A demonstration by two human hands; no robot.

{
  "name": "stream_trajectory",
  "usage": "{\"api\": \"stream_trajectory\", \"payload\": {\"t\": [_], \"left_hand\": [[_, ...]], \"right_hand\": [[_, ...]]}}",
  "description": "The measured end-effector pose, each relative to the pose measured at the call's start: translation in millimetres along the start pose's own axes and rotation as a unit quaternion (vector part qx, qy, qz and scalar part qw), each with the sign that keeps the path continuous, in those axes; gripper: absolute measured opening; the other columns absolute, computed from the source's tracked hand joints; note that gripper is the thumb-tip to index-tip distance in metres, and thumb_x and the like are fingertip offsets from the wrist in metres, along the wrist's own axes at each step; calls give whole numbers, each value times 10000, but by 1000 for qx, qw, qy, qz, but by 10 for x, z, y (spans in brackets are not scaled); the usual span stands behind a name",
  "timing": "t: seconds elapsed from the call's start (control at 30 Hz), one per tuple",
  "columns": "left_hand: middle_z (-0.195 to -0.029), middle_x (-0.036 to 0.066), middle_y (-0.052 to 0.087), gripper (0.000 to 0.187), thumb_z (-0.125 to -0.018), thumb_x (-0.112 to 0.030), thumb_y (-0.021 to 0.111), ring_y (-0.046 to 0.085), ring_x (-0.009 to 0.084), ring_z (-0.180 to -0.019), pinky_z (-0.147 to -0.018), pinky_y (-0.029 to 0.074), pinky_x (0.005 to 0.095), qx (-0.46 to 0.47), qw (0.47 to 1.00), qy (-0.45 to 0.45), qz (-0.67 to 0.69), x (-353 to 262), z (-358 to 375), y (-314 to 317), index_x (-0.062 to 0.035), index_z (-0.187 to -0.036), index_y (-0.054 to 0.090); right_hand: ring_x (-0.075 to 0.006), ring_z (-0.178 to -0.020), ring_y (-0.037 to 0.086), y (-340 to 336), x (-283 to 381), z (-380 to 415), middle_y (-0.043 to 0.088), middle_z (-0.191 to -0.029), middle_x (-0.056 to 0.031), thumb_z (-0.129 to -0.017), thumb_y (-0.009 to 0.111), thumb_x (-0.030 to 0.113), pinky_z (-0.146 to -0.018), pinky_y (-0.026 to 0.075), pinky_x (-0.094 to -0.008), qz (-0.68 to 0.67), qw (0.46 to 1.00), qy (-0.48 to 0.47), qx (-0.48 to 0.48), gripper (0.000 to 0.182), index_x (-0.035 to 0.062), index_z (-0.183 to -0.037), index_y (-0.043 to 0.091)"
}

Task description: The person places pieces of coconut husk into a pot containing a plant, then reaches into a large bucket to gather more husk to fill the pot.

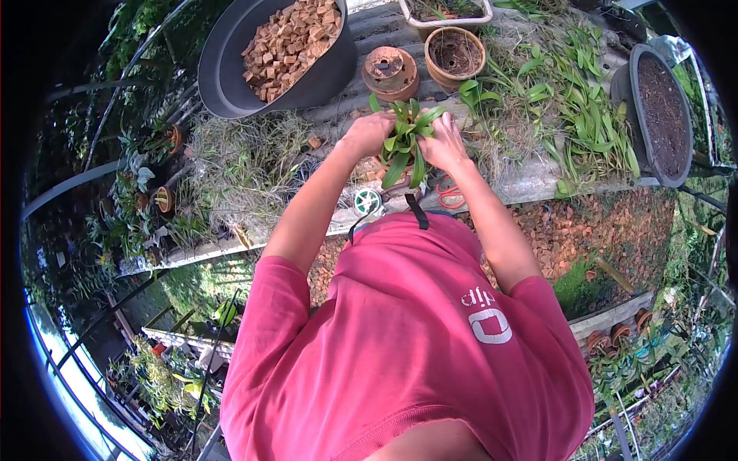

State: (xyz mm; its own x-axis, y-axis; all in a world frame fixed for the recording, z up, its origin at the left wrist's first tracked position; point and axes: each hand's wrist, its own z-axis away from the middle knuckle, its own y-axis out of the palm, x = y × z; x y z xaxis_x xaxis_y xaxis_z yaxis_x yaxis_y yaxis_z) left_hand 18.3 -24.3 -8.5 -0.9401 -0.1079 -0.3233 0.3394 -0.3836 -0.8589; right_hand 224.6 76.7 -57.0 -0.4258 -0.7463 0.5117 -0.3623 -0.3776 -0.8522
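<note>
A leafy green plant stands between my two hands at the middle of the bench. My left hand is at its left side, fingers bent inward and partly hidden by leaves. On the other side, my right hand touches the plant, its fingers close together around the leaves' edge. What lies under the leaves is mostly hidden. Just beyond my hands are a stacked terracotta pot and an open clay pot. Nearer my body lie a green and white wire reel and red-handled scissors.
A big dark tub holds brown chunks at the upper left. Dry roots lie left, and green plants lie right. A grey tub of soil stands far right, a rectangular planter at the top.
</note>
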Motion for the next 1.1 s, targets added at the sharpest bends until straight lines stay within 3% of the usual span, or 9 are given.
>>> {"api": "stream_trajectory", "payload": {"t": [0.07, 0.17, 0.27, 0.47, 0.77, 0.87, 0.97, 1.07, 1.1], "left_hand": [[-1316, 134, 704, 320, -930, -235, 669, 641, 319, -1260, -1103, 511, 419, -125, 989, 64, 41, 138, 40, 195, -97, -1210, 737], [-1240, 136, 729, 328, -931, -227, 673, 647, 339, -1242, -1103, 510, 422, -130, 989, 53, 44, 108, 134, 183, -107, -1231, 725], [-1262, 105, 730, 291, -912, -214, 700, 669, 311, -1192, -1020, 563, 408, -102, 993, 32, 39, 73, 113, 159, -99, -1176, 736], [-1327, 134, 711, 350, -917, -157, 675, 668, 314, -1221, -1038, 557, 412, 2, 1000, 4, -10, 228, -63, 286, -68, -1255, 695], [-1425, 203, 651, 491, -892, -128, 698, 591, 378, -1352, -1144, 494, 435, -118, 990, 47, 58, 266, 122, 331, -62, -1375, 639], [-1493, 153, 614, 517, -886, -64, 687, 610, 355, -1333, -1109, 518, 422, -107, 991, 25, 73, 115, 231, 158, -56, -1399, 630], [-1442, 161, 635, 492, -888, -69, 716, 634, 356, -1292, -1093, 523, 425, -197, 976, 35, 84, 124, 303, 172, -40, -1372, 632], [-1367, 191, 647, 482, -914, -102, 742, 653, 363, -1239, -1083, 521, 446, -244, 910, -89, 325, 35, 452, 135, -20, -1369, 607], [-1307, 191, 657, 524, -970, -159, 734, 662, 312, -1193, -1063, 524, 432, -291, 895, -124, 315, 29, 520, 171, -25, -1437, 537]], "right_hand": [[-391, -1282, 498, -17, -32, -25, 582, -1291, -144, -933, 708, 216, -1029, 475, -553, -5, 1000, 3, 13, 320, 134, -1241, 734], [-388, -1257, 520, -130, -28, 24, 586, -1286, -147, -928, 707, 197, -1014, 504, -526, -44, 999, -8, -6, 335, 171, -1260, 743], [-386, -1265, 515, -183, 16, 59, 587, -1295, -140, -922, 707, 185, -1028, 496, -535, -43, 998, -19, 34, 311, 181, -1227, 769], [-380, -1283, 505, -183, 76, 66, 588, -1331, -115, -918, 717, 194, -1052, 471, -542, 7, 999, -31, 6, 324, 165, -1236, 771], [-347, -1293, 503, -137, 77, 175, 577, -1312, -76, -922, 735, 219, -1081, 458, -522, 2, 999, -24, -44, 266, 170, -1174, 803], [-345, -1321, 501, -193, 162, 190, 628, -1301, -88, -928, 717, 191, -1080, 464, -512, 29, 1000, -2, -12, 265, 154, -1177, 800], [-360, -1318, 527, -170, 63, 154, 685, -1293, -118, -934, 695, 179, -1076, 475, -503, 27, 999, -26, 2, 262, 129, -1169, 800], [-372, -1320, 543, -151, -58, 207, 722, -1267, -160, -933, 683, 167, -1093, 470, -488, -84, 995, -20, -54, 251, 94, -1139, 806], [-374, -1171, 644, -268, 2, 248, 752, -1161, -163, -933, 674, 151, -1037, 520, -480, -54, 992, -18, -108, 230, 62, -1104, 800]]}}
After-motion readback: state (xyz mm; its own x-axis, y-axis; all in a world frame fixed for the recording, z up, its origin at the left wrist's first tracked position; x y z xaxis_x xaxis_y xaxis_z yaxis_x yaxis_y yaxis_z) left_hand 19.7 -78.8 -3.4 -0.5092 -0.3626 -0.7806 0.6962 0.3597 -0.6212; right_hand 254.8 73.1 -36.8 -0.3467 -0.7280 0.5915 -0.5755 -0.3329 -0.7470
